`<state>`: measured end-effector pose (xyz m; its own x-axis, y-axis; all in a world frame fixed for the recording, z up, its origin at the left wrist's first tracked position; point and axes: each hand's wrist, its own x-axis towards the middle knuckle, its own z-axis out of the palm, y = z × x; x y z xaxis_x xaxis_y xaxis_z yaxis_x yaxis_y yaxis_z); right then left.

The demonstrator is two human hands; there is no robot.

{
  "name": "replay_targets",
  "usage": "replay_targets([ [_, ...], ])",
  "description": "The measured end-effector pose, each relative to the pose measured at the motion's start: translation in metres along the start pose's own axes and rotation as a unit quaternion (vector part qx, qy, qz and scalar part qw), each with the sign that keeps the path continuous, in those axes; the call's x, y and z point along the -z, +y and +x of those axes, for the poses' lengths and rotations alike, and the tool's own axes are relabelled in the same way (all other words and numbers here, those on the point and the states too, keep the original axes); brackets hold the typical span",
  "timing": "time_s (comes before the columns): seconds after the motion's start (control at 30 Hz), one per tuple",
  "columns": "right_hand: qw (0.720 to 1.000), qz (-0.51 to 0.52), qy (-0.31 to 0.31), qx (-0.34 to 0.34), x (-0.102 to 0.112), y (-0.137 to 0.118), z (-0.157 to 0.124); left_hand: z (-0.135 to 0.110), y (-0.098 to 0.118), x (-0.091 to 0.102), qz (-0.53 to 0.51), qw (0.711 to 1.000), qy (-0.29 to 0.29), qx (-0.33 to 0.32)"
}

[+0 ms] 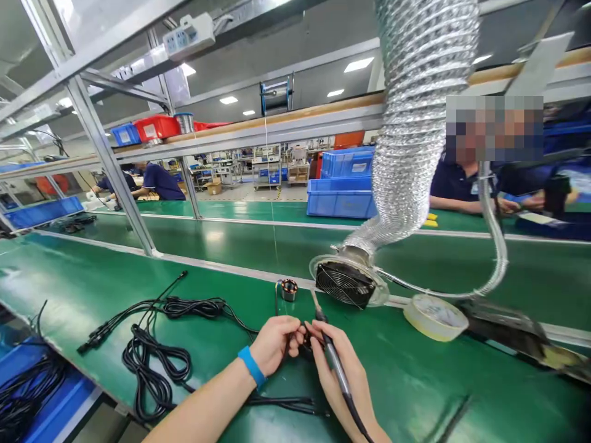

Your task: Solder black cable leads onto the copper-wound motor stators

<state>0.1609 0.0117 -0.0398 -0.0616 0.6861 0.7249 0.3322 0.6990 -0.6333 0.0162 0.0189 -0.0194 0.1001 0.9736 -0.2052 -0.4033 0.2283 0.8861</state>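
My left hand [277, 344], with a blue wristband [252, 366], is shut on a thin black cable [289, 347] near its dark end, though the fingers hide the exact grip. My right hand [339, 369] holds a soldering iron [333, 357] like a pen, its metal tip pointing up and left, close to my left fingers. Its cord runs down past my wrist. More black cable [152, 363] lies looped on the green mat to my left. A small copper-wound motor stator [289, 290] stands just beyond my hands, apart from them.
A fume extractor fan [345, 283] with a silver flexible duct [415, 123] sits right of the stator, beside a roll of tape [435, 317]. A blue bin [32, 394] of black cables is at lower left. A co-worker [462, 184] sits across the bench.
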Motion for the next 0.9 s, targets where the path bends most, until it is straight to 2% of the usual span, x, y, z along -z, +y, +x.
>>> replay_targets([
  [0.1,0.999,-0.016,0.018,0.026,0.008,-0.006,0.003,-0.002,0.0,0.003,0.016,1.0,0.015,-0.018],
  [0.2,0.997,-0.031,0.045,0.054,0.019,-0.008,0.008,-0.001,0.005,0.006,0.062,0.991,0.072,-0.098],
  [0.3,0.992,-0.061,0.09,0.071,0.03,-0.008,0.013,-0.006,0.018,0.007,0.137,0.962,0.144,-0.189],
  [0.37,0.986,-0.078,0.12,0.083,0.036,-0.008,0.015,-0.013,0.029,0.003,0.232,0.931,0.151,-0.237],
  [0.4,0.983,-0.084,0.132,0.091,0.038,-0.008,0.016,-0.017,0.034,-0.001,0.301,0.908,0.134,-0.26],
  [0.47,0.979,-0.09,0.153,0.1,0.042,-0.006,0.018,-0.024,0.039,-0.01,0.461,0.837,0.076,-0.286],
  [0.57,0.975,-0.099,0.168,0.107,0.048,-0.003,0.02,-0.026,0.038,-0.024,0.671,0.696,-0.024,-0.254],
  [0.63,0.973,-0.109,0.171,0.114,0.051,-0.001,0.022,-0.02,0.035,-0.031,0.765,0.602,-0.068,-0.22],
  [0.7,0.97,-0.116,0.176,0.124,0.053,0.0,0.024,-0.009,0.033,-0.033,0.815,0.535,-0.092,-0.205],
  [0.77,0.967,-0.124,0.18,0.13,0.054,-0.002,0.026,0.005,0.035,-0.03,0.835,0.502,-0.084,-0.209],
  [0.9,0.963,-0.152,0.19,0.112,0.056,-0.007,0.025,0.034,0.052,-0.014,0.846,0.486,-0.01,-0.221],
])
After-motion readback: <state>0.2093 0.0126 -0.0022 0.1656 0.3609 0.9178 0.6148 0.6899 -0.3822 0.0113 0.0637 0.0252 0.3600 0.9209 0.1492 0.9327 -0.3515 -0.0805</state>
